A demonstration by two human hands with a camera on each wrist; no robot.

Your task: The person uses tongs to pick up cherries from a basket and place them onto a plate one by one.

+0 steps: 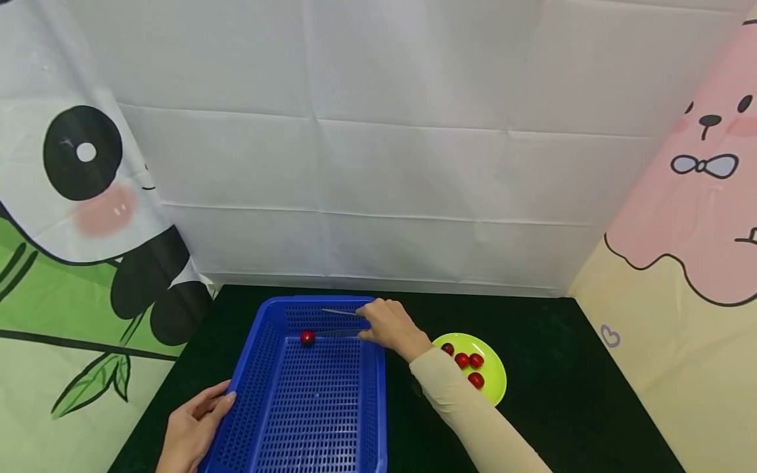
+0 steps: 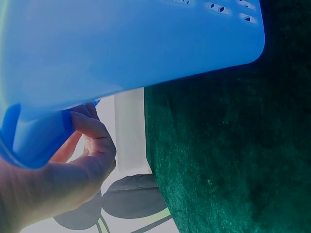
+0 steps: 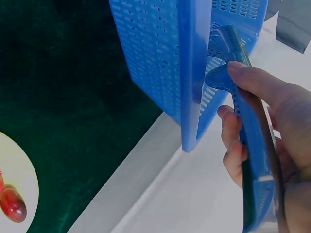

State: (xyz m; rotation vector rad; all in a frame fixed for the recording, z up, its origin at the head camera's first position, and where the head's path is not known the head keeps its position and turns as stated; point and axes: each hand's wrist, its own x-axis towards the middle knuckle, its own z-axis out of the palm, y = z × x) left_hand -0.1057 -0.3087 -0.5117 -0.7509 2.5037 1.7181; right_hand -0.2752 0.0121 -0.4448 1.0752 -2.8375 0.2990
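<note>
A blue perforated plastic basket [image 1: 319, 407] lies lengthwise before me on the dark green cloth. My left hand [image 1: 192, 424] holds its left side; the left wrist view shows thumb and fingers bent around the rim [image 2: 41, 141]. Reaching over the far right corner, my right hand [image 1: 391, 328] grips shiny metal tongs [image 3: 253, 145] between thumb and fingers. The tongs' two arms are spread apart inside the basket. One red cherry tomato [image 1: 307, 337] is at the far left of the basket, right at the tip of the nearer tong arm.
Right of the basket, partly behind my right sleeve [image 1: 467, 420], a yellow-green plate [image 1: 493, 368] bears several cherry tomatoes [image 1: 476, 380]. A white cloth wall [image 1: 414, 171] rises behind the table [image 1: 579, 394], with printed cartoon hangings on both sides.
</note>
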